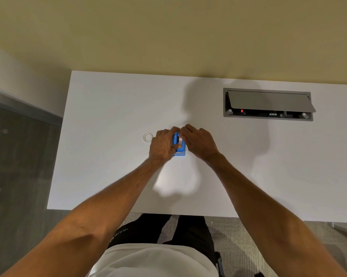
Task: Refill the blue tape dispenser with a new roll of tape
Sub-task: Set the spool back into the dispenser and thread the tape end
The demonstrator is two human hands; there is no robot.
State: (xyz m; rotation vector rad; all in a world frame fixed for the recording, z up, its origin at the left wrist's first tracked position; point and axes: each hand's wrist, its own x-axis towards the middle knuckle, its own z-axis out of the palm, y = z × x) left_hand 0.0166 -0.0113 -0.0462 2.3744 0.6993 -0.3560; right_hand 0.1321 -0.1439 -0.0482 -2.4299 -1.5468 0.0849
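Observation:
The blue tape dispenser [179,145] stands on the white desk [108,120] near its middle. My left hand [162,145] wraps around the dispenser's left side. My right hand [198,141] reaches in from the right, its fingertips pinched at the top of the dispenser where a pale roll of tape sits in the slot. A clear tape ring [148,137] lies flat on the desk just left of my left hand. The far end of the dispenser is hidden by my fingers.
A grey cable box [268,104] with its lid propped open is set into the desk at the back right. The desk's left edge drops to grey carpet. The wall runs along the desk's far edge.

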